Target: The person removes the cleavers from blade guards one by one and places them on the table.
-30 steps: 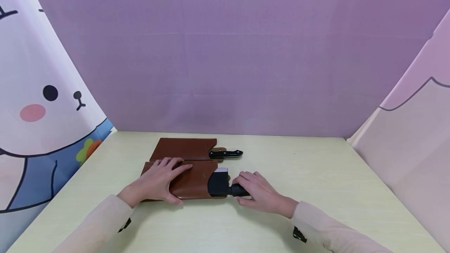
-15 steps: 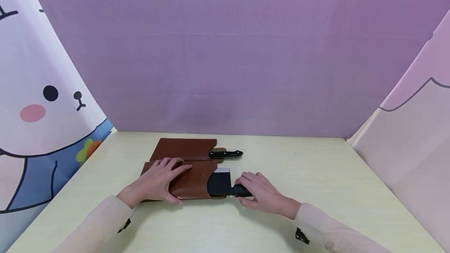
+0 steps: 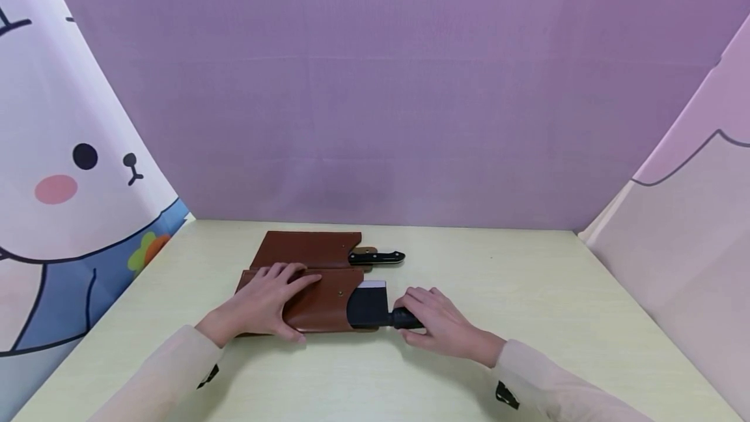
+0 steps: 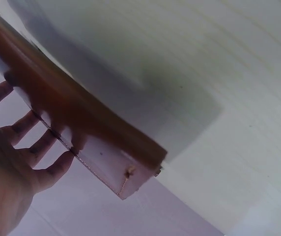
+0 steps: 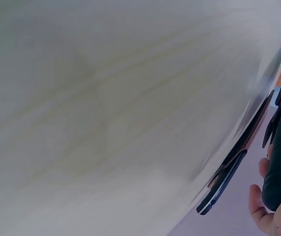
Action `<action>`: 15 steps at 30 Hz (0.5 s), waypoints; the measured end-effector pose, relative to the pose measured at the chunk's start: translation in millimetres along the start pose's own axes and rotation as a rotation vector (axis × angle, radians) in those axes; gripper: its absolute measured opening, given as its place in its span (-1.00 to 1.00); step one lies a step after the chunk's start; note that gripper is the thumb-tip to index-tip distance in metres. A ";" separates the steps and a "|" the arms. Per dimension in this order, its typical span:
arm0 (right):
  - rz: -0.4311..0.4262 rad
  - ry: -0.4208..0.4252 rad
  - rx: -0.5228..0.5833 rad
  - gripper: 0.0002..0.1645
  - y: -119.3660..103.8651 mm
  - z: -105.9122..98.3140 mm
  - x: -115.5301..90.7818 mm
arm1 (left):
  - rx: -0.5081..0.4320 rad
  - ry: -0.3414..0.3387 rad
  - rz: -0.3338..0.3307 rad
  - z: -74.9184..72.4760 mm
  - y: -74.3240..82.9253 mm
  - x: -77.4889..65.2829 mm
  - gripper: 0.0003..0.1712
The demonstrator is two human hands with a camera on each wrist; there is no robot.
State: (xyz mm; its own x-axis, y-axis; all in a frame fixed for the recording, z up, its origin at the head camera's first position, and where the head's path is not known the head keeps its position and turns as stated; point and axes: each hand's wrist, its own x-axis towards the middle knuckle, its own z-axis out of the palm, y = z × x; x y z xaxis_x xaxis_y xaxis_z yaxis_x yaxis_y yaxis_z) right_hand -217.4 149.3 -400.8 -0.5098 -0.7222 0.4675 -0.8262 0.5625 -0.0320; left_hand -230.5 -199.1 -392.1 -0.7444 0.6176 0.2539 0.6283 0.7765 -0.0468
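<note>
A cleaver [image 3: 369,308] with a black blade and a pale edge sits partly inside a brown leather sheath [image 3: 325,305] lying on the table; most of its blade is hidden. My left hand [image 3: 266,301] rests on the closed end of this sheath, fingers spread, thumb at the near edge. In the left wrist view the fingertips touch the shiny leather [image 4: 76,108]. My right hand [image 3: 442,324] grips the cleaver's black handle [image 5: 280,157], which points right. The right wrist view shows the ridged grip, with fingers and thumb around it.
Behind lies a second brown sheath [image 3: 305,249], with a black riveted knife handle [image 3: 381,257] sticking out to the right. The pale table [image 3: 498,266] ends at a purple cloth wall [image 3: 398,116]. A printed cartoon cloth [image 3: 76,213] borders the left side.
My right hand has drawn the cleaver slightly to the right, so a little more of the blade shows. The left hand and the sheath stay practically where they were.
</note>
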 end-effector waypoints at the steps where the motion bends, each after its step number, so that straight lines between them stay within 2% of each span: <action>1: -0.003 0.003 -0.001 -0.66 0.3 0.1 -0.2 | 0.000 0.000 0.000 0.0 0.0 -0.2 0.22; 11: -0.013 0.018 -0.010 -0.65 1.4 -0.3 -2.0 | -0.012 -0.004 -0.016 -0.5 0.8 -0.1 0.22; 15: -0.003 0.011 -0.010 -0.66 1.1 -1.1 -2.0 | -0.012 0.013 -0.010 -0.4 1.4 -0.5 0.22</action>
State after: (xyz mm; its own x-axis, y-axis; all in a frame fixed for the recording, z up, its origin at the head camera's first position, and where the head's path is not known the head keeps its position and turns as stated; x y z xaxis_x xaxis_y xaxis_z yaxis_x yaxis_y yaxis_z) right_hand -217.0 151.7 -400.8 -0.5051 -0.7193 0.4769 -0.8249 0.5648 -0.0218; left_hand -229.2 -198.3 -391.9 -0.7475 0.6081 0.2673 0.6236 0.7810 -0.0328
